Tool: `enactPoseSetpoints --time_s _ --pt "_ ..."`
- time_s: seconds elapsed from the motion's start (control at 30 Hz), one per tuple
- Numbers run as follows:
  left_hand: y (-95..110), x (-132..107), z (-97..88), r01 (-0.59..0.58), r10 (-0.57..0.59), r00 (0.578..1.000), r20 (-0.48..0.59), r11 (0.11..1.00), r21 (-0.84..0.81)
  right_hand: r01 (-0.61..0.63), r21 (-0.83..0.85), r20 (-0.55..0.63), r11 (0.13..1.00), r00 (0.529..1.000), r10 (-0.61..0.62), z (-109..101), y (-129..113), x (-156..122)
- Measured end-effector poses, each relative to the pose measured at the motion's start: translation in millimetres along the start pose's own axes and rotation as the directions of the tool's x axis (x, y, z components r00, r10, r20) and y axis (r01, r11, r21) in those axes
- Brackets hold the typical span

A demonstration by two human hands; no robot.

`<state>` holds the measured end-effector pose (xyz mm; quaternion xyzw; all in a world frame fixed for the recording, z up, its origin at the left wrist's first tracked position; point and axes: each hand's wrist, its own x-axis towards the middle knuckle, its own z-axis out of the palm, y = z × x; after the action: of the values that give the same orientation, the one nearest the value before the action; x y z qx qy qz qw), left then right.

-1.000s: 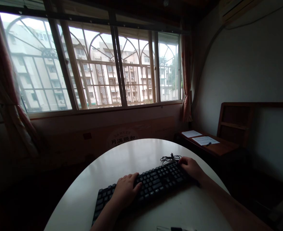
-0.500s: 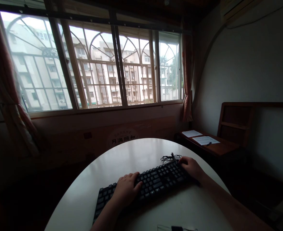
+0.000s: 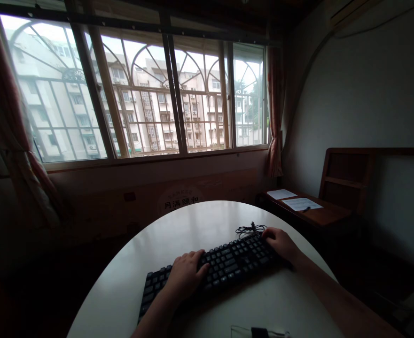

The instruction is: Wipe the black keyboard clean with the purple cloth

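Note:
A black computer keyboard (image 3: 228, 263) lies slantwise on the round white table (image 3: 122, 281), its right end farther from me than its left. My left hand (image 3: 187, 272) rests across its left part, the fingers bent over the far edge and the thumb on the keys. At the far right corner, my right hand (image 3: 279, 241) is closed round the keyboard's end, with the fingertips partly hidden. Beside that corner, behind the keyboard, sits a bundled black cable (image 3: 251, 228).
Near the table's front edge lies a small item with a dark part and thin wire-like lines (image 3: 259, 332), cut off by the frame. To the right, a brown wooden bench (image 3: 330, 213) bears paper sheets (image 3: 301, 204) and a pen (image 3: 307, 209). Barred windows (image 3: 199, 122) span the far wall.
The view has shifted very slightly. Both hands and the keyboard keep practically the same places.

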<state>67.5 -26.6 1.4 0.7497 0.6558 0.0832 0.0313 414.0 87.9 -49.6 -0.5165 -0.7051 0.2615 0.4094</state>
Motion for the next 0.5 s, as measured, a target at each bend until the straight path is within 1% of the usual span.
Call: enactPoseSetpoints --time_s 0.5 --pt "0.8 -0.1 0.1 0.003 -0.003 1.000 0.003 1.000 -0.008 -0.014 0.022 -0.010 1.000 1.000 0.015 1.7 2.0 0.3"
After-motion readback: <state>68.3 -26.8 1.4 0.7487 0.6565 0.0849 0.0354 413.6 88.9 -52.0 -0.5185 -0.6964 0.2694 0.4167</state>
